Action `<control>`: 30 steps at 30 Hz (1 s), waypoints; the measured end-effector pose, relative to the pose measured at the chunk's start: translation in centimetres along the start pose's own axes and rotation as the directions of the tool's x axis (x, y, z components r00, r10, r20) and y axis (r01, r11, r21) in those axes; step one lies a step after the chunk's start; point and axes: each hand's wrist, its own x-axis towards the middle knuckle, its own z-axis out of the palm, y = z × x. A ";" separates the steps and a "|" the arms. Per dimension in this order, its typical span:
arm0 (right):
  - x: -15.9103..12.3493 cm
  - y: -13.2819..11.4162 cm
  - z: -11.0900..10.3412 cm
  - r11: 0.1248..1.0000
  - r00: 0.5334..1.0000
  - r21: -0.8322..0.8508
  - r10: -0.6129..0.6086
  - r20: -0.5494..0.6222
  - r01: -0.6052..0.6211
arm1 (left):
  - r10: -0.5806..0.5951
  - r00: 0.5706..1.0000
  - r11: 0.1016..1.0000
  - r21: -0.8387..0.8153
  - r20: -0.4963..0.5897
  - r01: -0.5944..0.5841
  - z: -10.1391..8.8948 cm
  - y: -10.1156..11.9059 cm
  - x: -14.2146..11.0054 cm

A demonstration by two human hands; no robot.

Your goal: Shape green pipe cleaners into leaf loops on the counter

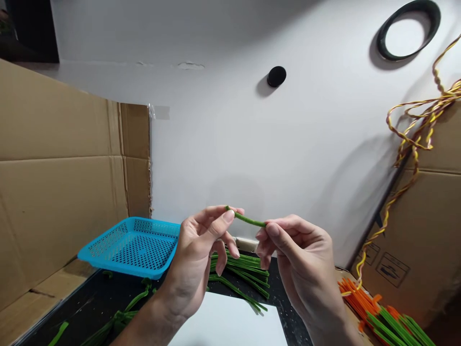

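Note:
A short green pipe cleaner (249, 220) is stretched between my two hands, slightly bowed. My left hand (201, 254) pinches it near its left end between thumb and forefinger, with a small tip poking out past the thumb. The right end sits in the pinch of my right hand (302, 264); the other fingers there are loosely curled. Below and between the hands, a bundle of long green pipe cleaners (241, 271) lies on the black table, partly hidden by my left hand. Some of them overlap a white sheet (230, 322).
At the left stands a blue perforated basket (126, 272). Twisted green pieces (122, 319) lie in front of it. Orange pipe cleaners (360, 300) and more green ones (392, 327) are at the lower right. Cardboard (61, 192) flanks the left; yellow-brown twisted cord (387, 211) hangs at the right.

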 end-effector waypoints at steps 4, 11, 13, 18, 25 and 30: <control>-0.1 -0.4 -0.4 0.980 0.994 -0.174 -0.102 -0.035 0.094 | 0.083 0.996 0.994 0.077 -0.042 -0.079 0.1 -0.3 -0.1; 0.0 -0.6 -0.8 0.972 0.991 -0.209 -0.119 -0.054 0.105 | 0.147 0.986 0.984 0.117 -0.081 -0.137 0.2 -0.7 0.0; 0.1 -0.5 -0.8 0.989 0.997 -0.133 -0.069 -0.024 0.066 | 0.167 0.983 0.980 0.124 -0.074 -0.157 0.2 -0.7 0.0; 0.0 -0.2 -0.9 0.999 0.999 -0.047 -0.025 0.038 0.026 | 0.197 0.979 0.971 0.152 -0.053 -0.187 0.1 -0.7 0.1; 0.1 -0.1 -0.8 0.998 1.000 -0.070 -0.004 0.027 0.006 | 0.221 0.973 0.953 0.229 -0.069 -0.200 0.0 -0.7 0.1; 0.1 -0.4 -0.7 0.999 0.998 -0.045 0.030 0.046 -0.028 | 0.298 0.951 0.907 0.335 -0.081 -0.256 0.0 -0.5 -0.2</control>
